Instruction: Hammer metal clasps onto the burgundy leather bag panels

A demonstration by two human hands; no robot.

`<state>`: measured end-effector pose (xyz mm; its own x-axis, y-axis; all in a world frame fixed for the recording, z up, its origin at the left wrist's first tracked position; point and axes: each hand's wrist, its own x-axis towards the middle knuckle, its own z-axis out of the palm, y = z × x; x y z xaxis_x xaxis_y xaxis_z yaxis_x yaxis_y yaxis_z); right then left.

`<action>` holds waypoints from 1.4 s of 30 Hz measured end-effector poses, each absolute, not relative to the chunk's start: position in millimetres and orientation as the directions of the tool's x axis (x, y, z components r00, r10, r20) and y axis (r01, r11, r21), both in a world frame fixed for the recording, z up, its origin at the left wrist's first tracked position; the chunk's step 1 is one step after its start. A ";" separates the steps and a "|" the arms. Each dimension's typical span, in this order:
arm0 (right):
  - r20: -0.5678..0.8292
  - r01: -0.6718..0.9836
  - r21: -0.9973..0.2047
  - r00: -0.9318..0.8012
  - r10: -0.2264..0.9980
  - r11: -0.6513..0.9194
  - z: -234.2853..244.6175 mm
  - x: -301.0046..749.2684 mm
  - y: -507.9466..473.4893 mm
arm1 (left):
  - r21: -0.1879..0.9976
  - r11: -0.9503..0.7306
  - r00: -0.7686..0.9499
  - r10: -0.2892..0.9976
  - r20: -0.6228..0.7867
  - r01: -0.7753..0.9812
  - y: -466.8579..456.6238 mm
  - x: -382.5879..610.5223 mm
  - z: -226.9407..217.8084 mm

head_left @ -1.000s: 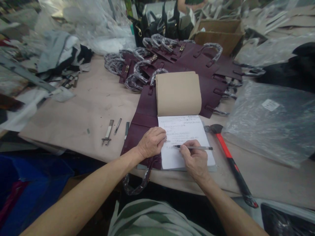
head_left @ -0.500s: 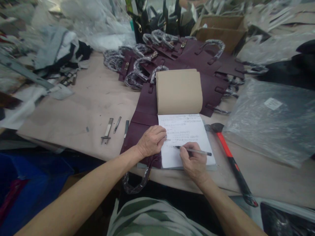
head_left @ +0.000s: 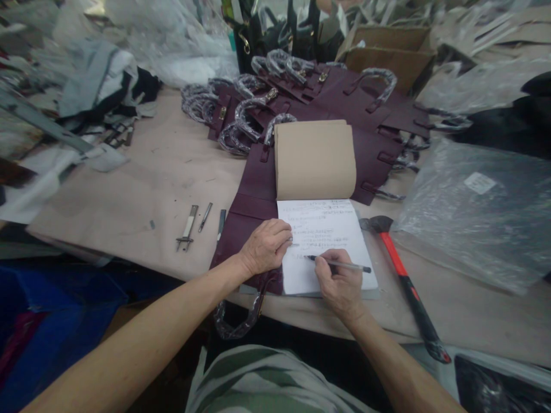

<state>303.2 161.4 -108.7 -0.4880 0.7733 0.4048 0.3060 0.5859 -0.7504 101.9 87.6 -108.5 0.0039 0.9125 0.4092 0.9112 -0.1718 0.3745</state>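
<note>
A notepad (head_left: 327, 278) lies open on a maroon leather bag piece, its tan cover (head_left: 316, 160) folded back away from me. Lines of handwriting fill the upper part of the white page. My right hand (head_left: 342, 281) grips a slim dark pen (head_left: 348, 265), with the tip at the page just under the last lines. Curled at the page's left edge, my left hand (head_left: 267, 246) rests with its fingers bent together. A small pale bit shows by its fingertips; whether they hold it I cannot make out. Under that forearm sits a maroon bag (head_left: 241, 229) with a plastic-wrapped handle (head_left: 236, 330).
A red and black hammer (head_left: 402, 275) lies right of the notepad, beside a clear plastic bag (head_left: 473, 223). Small metal tools (head_left: 187, 228) lie to the left. Behind are stacked maroon bag pieces (head_left: 336, 103) with wrapped handles and a cardboard box (head_left: 387, 54).
The pen tip has shifted very slightly to the right on the page. The left hand stays in place, and the view has barely moved.
</note>
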 end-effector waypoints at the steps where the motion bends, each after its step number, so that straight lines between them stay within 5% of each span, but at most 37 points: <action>1: 0.404 0.308 -0.750 -0.487 0.774 0.585 -108.6 303.2 161.4 | 0.376 -0.170 0.003 0.914 0.406 0.911 87.7 102.0 -108.5; 42: 0.429 0.288 -0.730 -0.513 0.743 0.620 -106.1 301.9 162.1 | 0.361 -0.178 0.009 0.906 0.423 0.915 88.0 102.8 -107.7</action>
